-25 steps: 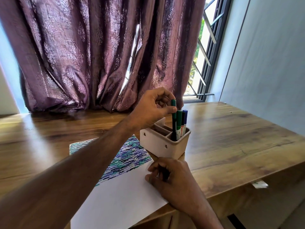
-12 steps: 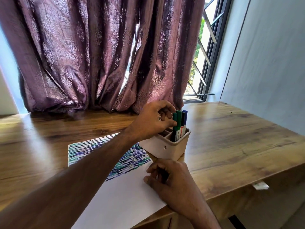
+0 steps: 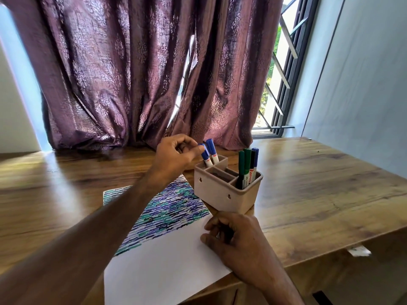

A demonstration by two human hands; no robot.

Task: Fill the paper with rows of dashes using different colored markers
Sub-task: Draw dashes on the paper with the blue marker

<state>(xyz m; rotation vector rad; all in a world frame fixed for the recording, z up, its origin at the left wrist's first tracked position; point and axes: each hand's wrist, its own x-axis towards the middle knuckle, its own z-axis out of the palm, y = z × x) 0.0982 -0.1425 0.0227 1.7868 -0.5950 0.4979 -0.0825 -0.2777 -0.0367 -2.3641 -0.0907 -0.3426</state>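
Paper sits half covered in dashes. Left hand pinches a blue marker in the holder. Right hand curls around something dark, can't tell what.

A: What surfaces appear?
B: A wooden table with glossy, grained veneer; smooth white paper, matt.
A: And the rest?
B: A matt beige plastic holder; smooth plastic markers; a sheened, embossed purple cloth curtain.

two bare forearms, left hand, right hand, no sleeves visible
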